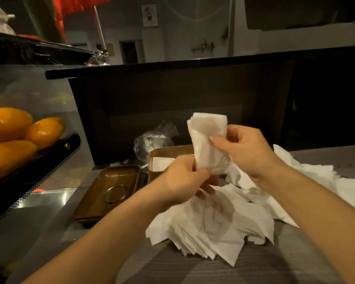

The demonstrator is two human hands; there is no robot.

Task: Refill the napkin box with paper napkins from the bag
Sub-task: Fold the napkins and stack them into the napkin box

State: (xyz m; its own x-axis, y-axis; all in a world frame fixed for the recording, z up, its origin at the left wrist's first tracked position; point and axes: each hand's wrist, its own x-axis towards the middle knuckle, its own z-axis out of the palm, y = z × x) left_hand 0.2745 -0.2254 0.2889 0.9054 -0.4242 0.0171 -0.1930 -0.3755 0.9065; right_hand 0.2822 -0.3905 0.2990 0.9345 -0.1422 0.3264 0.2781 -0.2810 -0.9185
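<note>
Both hands up in front of me now, and between them a folded wad of napkins (208,144), held upright: my left hand (184,179) pinches its lower end with curled fingers, my right hand (248,152) grips its side, thumb across the front. The wad looks thin, white, soft, a bit translucent in this dim light, its top edges roughly squared off. Just behind my left hand sits the napkin box (162,160), brown, lid off, and I can see some white paper already lying inside, though how full it is I cannot tell. The box's lid (109,191) lies upturned to the left of my left hand. Beyond the box, farther from me, is the crumpled clear bag (154,138), which looks emptied. Under and to the right of my hands a big loose heap of napkins (213,226) spreads across the desk (172,269), fanned and untidy. So by my reckoning we're early to midway: bag unloaded, box started, most of the pile yet to be gathered and tucked in.
</note>
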